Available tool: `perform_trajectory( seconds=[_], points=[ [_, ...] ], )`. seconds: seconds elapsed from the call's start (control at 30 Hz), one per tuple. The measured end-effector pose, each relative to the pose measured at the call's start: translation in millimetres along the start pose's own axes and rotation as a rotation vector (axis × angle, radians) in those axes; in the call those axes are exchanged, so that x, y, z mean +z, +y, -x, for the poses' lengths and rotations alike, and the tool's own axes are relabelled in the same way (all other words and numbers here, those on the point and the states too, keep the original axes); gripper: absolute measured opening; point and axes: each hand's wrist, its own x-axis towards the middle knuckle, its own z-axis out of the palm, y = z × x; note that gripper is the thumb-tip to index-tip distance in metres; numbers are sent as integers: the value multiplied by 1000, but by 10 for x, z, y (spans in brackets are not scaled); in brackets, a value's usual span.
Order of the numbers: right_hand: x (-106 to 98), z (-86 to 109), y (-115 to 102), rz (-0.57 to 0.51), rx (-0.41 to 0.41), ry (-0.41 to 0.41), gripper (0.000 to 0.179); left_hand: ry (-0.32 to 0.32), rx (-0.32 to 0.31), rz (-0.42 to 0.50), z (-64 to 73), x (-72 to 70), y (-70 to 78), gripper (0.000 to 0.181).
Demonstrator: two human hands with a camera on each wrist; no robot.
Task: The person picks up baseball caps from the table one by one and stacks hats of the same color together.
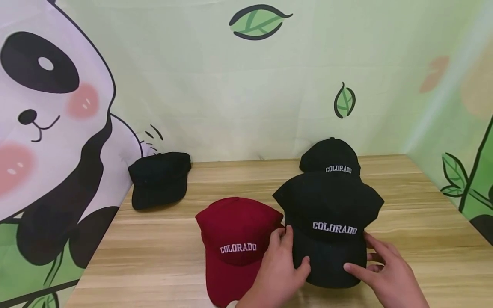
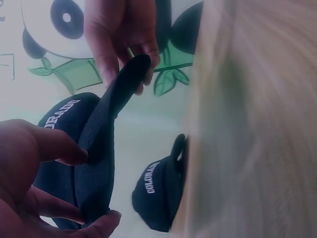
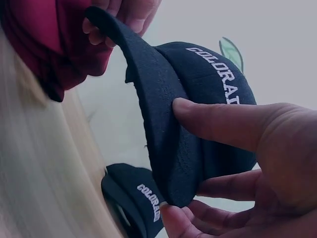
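A black baseball cap (image 1: 327,205) with white COLORADO lettering is held up off the table between both hands. My left hand (image 1: 279,267) grips the left edge of its brim, thumb on top. On the opposite edge, my right hand (image 1: 389,265) pinches the brim (image 3: 163,119), its thumb on the upper face and fingers below. In the right wrist view the brim is seen edge-on and bowed. A red COLORADO cap (image 1: 235,231) lies just left of the held cap, partly covered by my left hand.
Behind the held cap, another black COLORADO cap (image 1: 333,156) sits near the backdrop. A plain-looking black cap (image 1: 159,182) rests at the back left of the wooden table (image 1: 135,256). A panda-printed cloth (image 1: 212,85) hangs around the back and sides.
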Motion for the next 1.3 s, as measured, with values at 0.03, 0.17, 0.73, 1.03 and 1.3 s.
perform_trajectory(
  seconds=[0.03,0.17,0.73,1.03,1.3],
  points=[
    [3,-8,23,3,2,-2,113,-7,-4,-9,-3,22,-1,70],
    [11,-39,97,20,17,-13,114,-34,-14,-51,-15,100,-4,69],
    [64,-140,272,96,48,-39,115,-107,-71,-67,-91,318,-121,68],
    [116,-229,311,135,20,-69,112,-108,-80,-98,-79,383,-193,68],
    [149,-283,320,137,-13,-107,107,-132,-133,-131,-89,361,-218,68]
  ],
)
